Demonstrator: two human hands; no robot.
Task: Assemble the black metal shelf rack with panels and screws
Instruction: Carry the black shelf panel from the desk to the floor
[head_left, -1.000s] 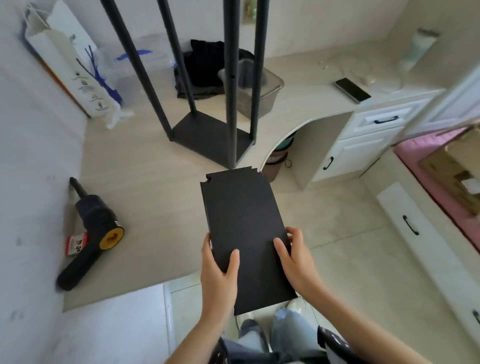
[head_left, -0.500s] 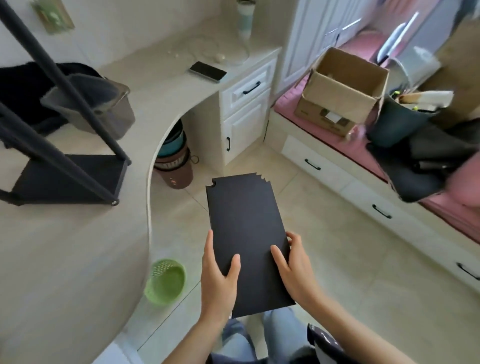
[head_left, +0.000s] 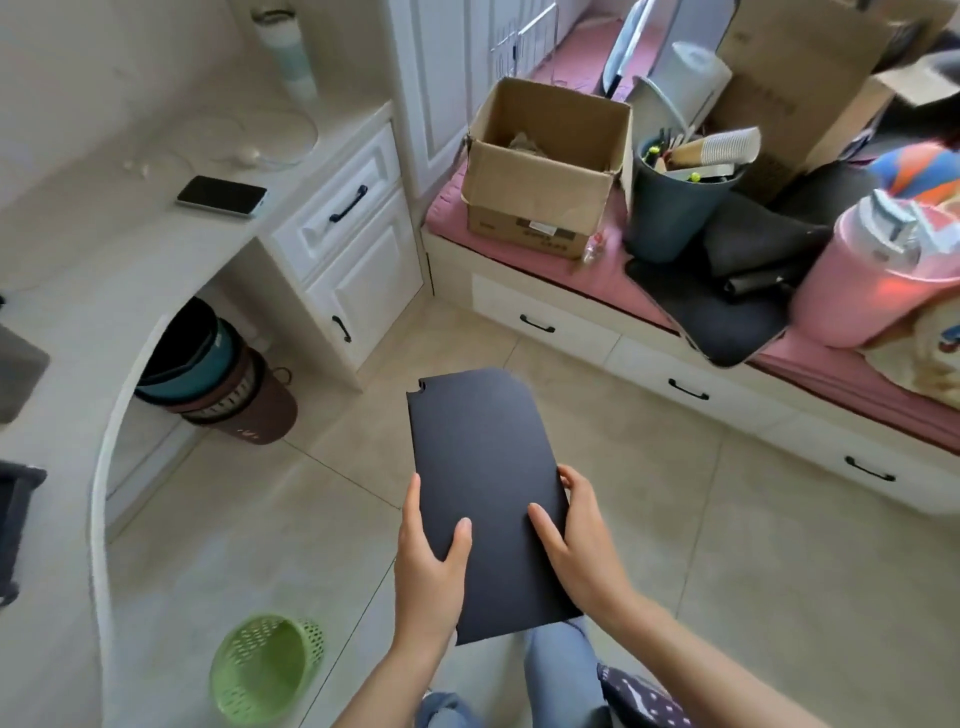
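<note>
The counter curves along the left; the rack frame is not in view, so the black panel must, I judge, swing back toward that side. The panel is held out over the floor, right of the counter, its long axis pointing away from the person. It is flat, matte, with notched far corners. The left hand and right hand each grip a near edge, thumbs on top, spaced apart.
</note>
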